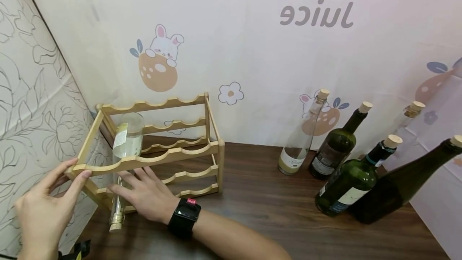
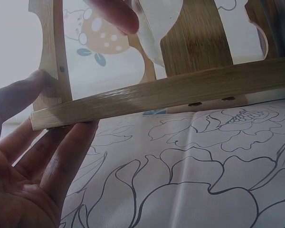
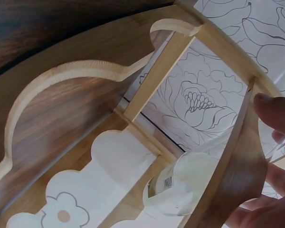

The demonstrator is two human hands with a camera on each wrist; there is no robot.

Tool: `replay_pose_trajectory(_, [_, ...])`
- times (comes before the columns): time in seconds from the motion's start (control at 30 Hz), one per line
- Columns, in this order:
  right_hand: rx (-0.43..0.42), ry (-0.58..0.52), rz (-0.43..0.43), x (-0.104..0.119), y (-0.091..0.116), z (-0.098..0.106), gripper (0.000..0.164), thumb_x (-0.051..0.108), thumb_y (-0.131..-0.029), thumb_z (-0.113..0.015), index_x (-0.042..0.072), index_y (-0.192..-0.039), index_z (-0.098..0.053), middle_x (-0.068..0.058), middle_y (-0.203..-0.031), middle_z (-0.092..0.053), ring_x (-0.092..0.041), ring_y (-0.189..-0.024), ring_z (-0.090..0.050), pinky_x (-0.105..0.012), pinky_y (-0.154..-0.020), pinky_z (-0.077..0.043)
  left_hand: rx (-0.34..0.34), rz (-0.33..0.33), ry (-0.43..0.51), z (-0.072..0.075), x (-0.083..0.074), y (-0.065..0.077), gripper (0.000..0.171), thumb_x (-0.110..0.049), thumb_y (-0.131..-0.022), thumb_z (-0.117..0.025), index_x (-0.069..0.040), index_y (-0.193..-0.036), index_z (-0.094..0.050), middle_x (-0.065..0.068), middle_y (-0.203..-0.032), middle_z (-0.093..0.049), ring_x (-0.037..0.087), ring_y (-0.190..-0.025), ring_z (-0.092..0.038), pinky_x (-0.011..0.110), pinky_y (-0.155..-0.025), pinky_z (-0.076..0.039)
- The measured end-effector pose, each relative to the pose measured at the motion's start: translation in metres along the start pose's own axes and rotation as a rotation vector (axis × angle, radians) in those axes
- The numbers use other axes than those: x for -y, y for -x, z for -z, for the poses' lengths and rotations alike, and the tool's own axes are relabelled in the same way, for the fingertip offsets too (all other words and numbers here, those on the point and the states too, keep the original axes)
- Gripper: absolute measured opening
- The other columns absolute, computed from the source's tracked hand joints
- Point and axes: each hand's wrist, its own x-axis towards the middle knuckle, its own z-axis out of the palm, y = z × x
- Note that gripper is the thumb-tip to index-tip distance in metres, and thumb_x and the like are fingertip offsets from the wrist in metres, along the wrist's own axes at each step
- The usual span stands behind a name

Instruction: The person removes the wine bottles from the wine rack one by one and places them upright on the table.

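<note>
A wooden wine rack (image 1: pixel 189 153) with scalloped rails stands at the left. A clear glass bottle (image 1: pixel 128 146) with a pale label lies in its leftmost slot, its corked neck sloping down toward me past the front rail. My right hand (image 1: pixel 149 196) holds this bottle by the neck, below the upper front rail; glass shows between thumb and fingers in the right wrist view. My left hand (image 1: pixel 50 200) grips the rack's front left corner, thumb on the rail. In the left wrist view, its fingers (image 2: pixel 69 154) are under the wooden side bar (image 2: pixel 156 92).
On the right of the brown table (image 1: pixel 252 196) stand several corked bottles, among them a clear bottle (image 1: pixel 297 147), a dark green bottle (image 1: pixel 333 149) and a labelled green bottle (image 1: pixel 351 185). A printed wall sheet (image 1: pixel 252 51) hangs behind, with a floral sheet (image 1: pixel 43 103) at left.
</note>
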Motion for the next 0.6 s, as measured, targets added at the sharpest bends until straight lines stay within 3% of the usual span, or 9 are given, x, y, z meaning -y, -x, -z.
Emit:
replay_pose_trajectory(0.23, [0.027,0.028,0.014,-0.003,-0.009,-0.004,0.044,0.029,-0.111,-0.051,0.04,-0.154,-0.051,0.008,-0.156,-0.052,-0.012,-0.137,-0.051,-0.026,-0.11,-0.045,0.008,0.029,0.004,0.0,0.001,0.001,0.042,-0.014,-0.084,-0.091,-0.006,-0.123,-0.078,-0.063,-0.098,-0.041,-0.036,-0.06,-0.041,-0.001,-0.048,-0.034])
replay_pose_trajectory(0.4, [0.039,0.031,0.019,-0.005,-0.015,-0.006,0.042,0.029,-0.113,-0.046,0.041,-0.154,-0.05,0.011,-0.15,-0.058,-0.011,-0.132,-0.057,-0.025,-0.108,-0.048,0.011,0.052,-0.001,0.002,0.001,0.001,0.042,-0.015,-0.085,-0.09,-0.008,-0.124,-0.078,-0.064,-0.096,-0.042,-0.036,-0.06,-0.041,0.001,-0.046,-0.031])
replay_pose_trajectory(0.6, [0.035,0.069,0.062,-0.008,-0.015,-0.009,0.04,0.03,-0.114,-0.044,0.041,-0.151,-0.054,0.012,-0.15,-0.059,-0.025,-0.156,-0.038,-0.026,-0.117,-0.043,0.027,0.048,-0.028,0.0,0.002,0.001,0.042,-0.02,-0.086,-0.089,-0.01,-0.125,-0.078,-0.065,-0.095,-0.039,-0.034,-0.053,-0.038,0.012,-0.038,-0.026])
